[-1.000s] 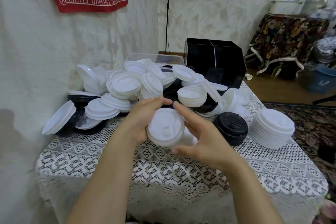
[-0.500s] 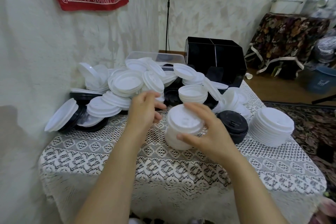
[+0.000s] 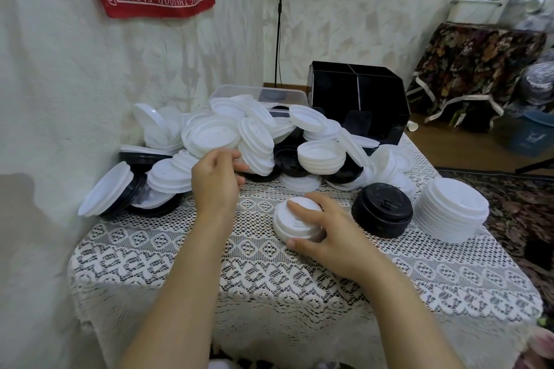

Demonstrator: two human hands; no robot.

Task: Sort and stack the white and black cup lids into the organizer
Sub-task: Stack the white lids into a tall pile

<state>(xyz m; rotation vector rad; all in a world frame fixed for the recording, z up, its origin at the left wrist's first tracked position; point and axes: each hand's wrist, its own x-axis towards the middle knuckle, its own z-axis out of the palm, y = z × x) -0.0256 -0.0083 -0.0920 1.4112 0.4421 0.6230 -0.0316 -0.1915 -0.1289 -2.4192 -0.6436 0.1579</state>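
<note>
Two hands working at a heap of cup lids

At the far left of the lace-covered desk (image 3: 168,252), a white lid (image 3: 105,192) is leaning tilted against a few black lids (image 3: 133,187). Beside it, a mixed heap (image 3: 254,141) of white and black lids is sprawling along the back of the desk, up against a clear tub (image 3: 239,91). The left hand (image 3: 217,186) is hovering at the heap's near edge, fingers loosely curled and holding nothing. Whether its fingertips are touching a lid cannot be told.

To its right, the right hand (image 3: 329,231) is gripping a short white stack (image 3: 295,219) that is sitting on the desk, fingers arching over the top and thumb pressing the near rim. Behind it, the black organizer (image 3: 356,99) is standing at the desk's back edge, and what its dark compartments are holding is unclear. Further right, a black stack (image 3: 382,210) is sitting just beside a taller white stack (image 3: 452,213), near the desk's right edge.
</note>
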